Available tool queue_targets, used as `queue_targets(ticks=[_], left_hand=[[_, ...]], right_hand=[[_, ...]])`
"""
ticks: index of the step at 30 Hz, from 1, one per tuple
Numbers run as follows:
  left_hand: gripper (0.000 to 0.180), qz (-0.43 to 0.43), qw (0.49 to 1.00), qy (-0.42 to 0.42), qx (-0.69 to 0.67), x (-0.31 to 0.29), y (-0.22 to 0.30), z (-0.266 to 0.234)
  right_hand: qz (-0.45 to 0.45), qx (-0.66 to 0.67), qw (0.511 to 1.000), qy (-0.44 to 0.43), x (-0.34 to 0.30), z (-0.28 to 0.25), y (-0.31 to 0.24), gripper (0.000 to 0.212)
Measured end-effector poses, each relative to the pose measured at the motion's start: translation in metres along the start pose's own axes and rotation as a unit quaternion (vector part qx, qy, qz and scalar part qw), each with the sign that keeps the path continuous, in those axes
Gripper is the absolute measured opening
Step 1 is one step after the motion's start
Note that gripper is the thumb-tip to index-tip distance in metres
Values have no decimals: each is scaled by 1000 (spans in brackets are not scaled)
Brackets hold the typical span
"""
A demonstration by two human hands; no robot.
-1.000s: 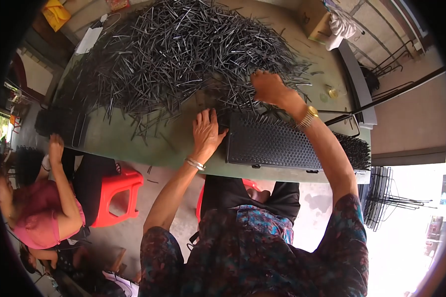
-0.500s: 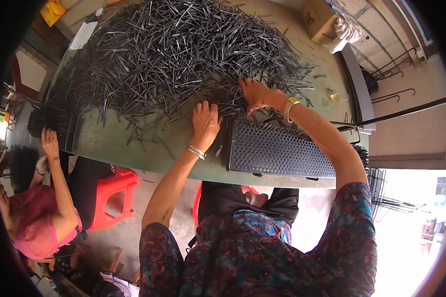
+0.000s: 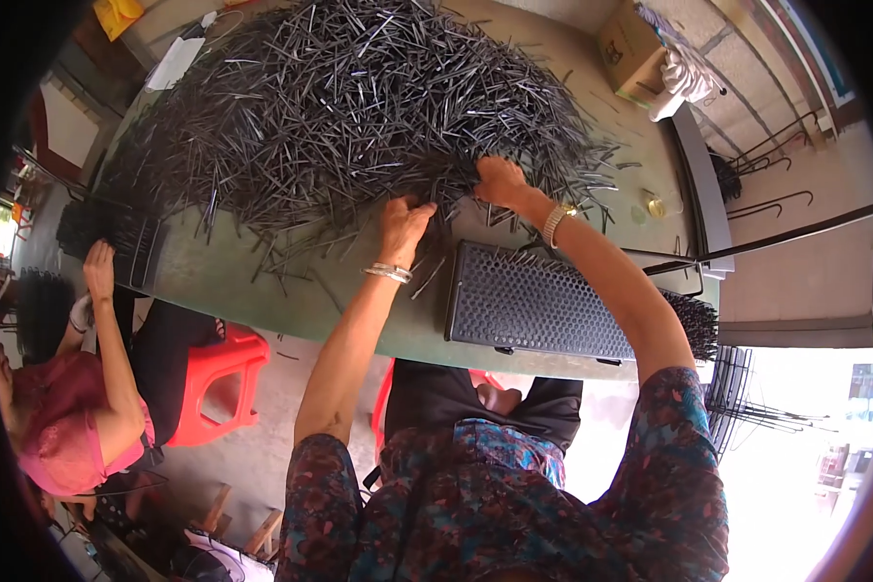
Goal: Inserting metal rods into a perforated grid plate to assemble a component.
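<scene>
A wide heap of thin black strips covers much of the green table. At its near edge, my left hand, with bracelets at the wrist, has curled fingers against a clump of strips. My right hand, wearing a watch, is closed at the other side of that clump; its fingertips are partly hidden among the strips. Just below my right hand lies a dark rectangular block with a perforated, honeycomb-like face. Strip ends stick up along its far side, and my right forearm passes over its right part.
A co-worker in pink sits at left, one hand at a dark bristly block. A red stool stands beside them. Farther right are a cardboard box, a small clear yellowish object, a black rod and wire hooks.
My left hand has moved right and its fingers have curled in. My right hand has closed from a spread pose. A clump of strips now stands between them.
</scene>
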State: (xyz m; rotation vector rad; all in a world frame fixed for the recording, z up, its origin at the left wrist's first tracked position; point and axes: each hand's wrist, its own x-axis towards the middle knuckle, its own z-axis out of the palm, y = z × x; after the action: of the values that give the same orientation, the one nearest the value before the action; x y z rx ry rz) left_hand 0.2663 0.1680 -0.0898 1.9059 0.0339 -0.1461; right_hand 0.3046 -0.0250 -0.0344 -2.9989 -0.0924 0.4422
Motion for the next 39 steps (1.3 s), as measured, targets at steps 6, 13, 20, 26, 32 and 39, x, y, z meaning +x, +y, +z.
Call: queue_targets(ticks=[6, 13, 20, 26, 32, 39], left_hand=[[7, -236, 882, -2, -408, -1, 9, 24], [11, -233, 854, -111, -451, 15, -17, 2], [23, -161, 955, -172, -177, 29, 42, 29], [28, -239, 913, -85, -320, 26, 26, 28], [28, -269, 856, -65, -436, 24, 37, 43], [36, -265, 807, -42, -526, 30, 38, 44]], right_hand=[[44, 100, 994, -1, 18, 8, -6, 42], [-24, 183, 978, -96, 22, 0, -10, 40], [-73, 184, 977, -76, 47, 35, 57, 30], [184, 416, 883, -112, 4, -13, -20, 26], [64, 294, 953, 29, -7, 13, -18, 35], [-14, 211, 967, 141, -44, -15, -59, 29]])
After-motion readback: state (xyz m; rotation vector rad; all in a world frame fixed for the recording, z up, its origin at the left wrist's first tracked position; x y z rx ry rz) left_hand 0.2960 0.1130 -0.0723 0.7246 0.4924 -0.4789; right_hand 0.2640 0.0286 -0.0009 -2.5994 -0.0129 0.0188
